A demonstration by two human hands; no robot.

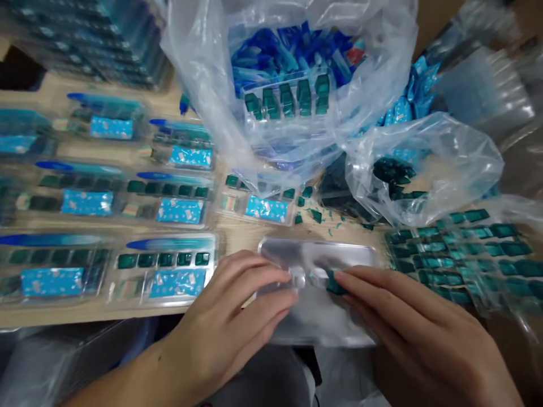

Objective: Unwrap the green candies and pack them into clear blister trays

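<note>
Head view of two hands working at a clear plastic blister tray (316, 260), which lies flat at the near edge of the wooden desk (237, 229), its near part overhanging the edge. The left hand (224, 305) covers the tray's left end, with fingers loosely together and fingertips on the clear shell, apparently steadying it; whether it grips cannot be told. The right hand (407, 322) comes in from the tray's right end, with fingers together and angled inward. Its fingertips (352, 277) meet a small dark teal piece (335, 282) on the tray; the thumb is hidden, so a pinch cannot be confirmed. Only a narrow gap separates the hands, but the tray's far rim remains uncovered. Left of the tray, filled blister packs (163, 271) lie in rows, with another pack (258, 206) just beyond it. Small teal scraps (316, 216) lie farther beyond the tray. To its right is a heap of teal blister strips (458, 254). Well beyond it, a clear plastic bag (297, 56) holds blue pieces and a teal-filled tray, and a second bag (424, 169) slumps to the right.
</note>
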